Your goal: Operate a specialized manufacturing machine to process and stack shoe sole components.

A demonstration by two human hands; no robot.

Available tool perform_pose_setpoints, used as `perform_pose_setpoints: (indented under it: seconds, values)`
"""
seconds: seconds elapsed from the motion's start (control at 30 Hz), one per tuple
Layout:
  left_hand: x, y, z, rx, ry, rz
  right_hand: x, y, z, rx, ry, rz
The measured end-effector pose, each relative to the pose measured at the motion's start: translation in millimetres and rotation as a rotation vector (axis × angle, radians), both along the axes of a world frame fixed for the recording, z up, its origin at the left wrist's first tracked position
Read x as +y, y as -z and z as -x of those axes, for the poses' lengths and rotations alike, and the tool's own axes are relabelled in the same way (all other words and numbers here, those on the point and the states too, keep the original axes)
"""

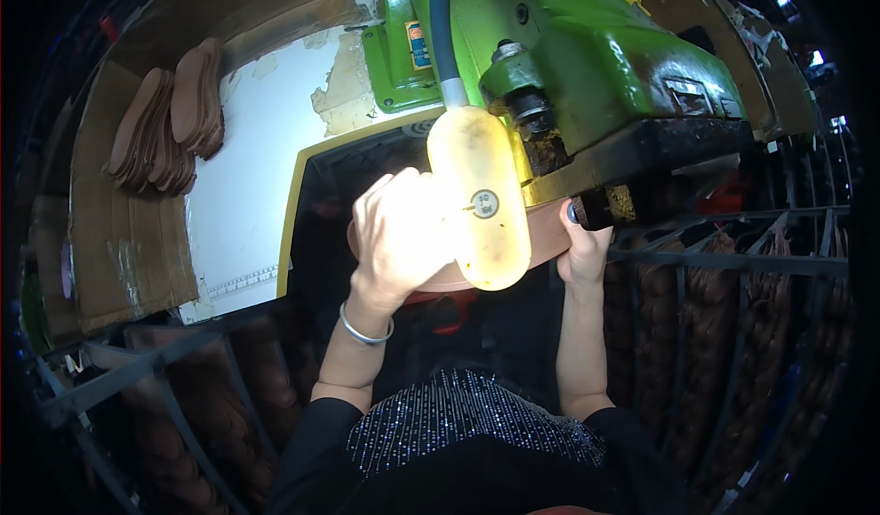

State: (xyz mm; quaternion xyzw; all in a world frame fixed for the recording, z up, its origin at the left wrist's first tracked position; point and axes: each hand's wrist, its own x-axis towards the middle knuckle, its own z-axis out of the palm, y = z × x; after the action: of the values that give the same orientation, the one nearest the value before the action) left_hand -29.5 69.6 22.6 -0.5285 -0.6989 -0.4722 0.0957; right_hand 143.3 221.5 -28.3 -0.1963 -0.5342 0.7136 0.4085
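Observation:
Both my hands hold a flat brown sole-shaped piece (550, 235) under the head of a green machine (605, 56). My left hand (399, 235) grips its left end, brightly lit, with a silver bangle on the wrist. My right hand (584, 244) grips its right end just below the machine's dark lower part. A yellowish lamp (481, 199) on a grey flexible arm hangs over the piece and hides its middle.
Stacks of brown soles (170, 116) lean against cardboard at the upper left, beside a white work surface (266, 166). Metal wire racks (733, 267) filled with brown pieces stand at the right and at the lower left (156, 377).

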Motion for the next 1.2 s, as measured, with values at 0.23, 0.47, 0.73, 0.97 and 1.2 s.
perform_pose_setpoints:
  seconds: [0.23,0.47,0.73,0.97,1.2]
  values:
    - [-23,0,14,-0.081,-0.005,0.147,-27,-10,19,0.036,-0.055,-0.055]
    - [-5,-4,-3,0.095,-0.058,-0.008,-4,-2,-9,-0.041,-0.009,-0.138]
    - [-27,14,10,-0.145,-0.028,0.088,-30,-17,20,0.015,-0.050,0.015]
    - [-58,53,-47,-0.684,-0.142,0.128,-27,-16,32,-0.102,-0.171,-0.034]
    - [4,70,-66,-0.814,0.139,-0.091,-24,28,13,-0.139,-0.014,-0.190]
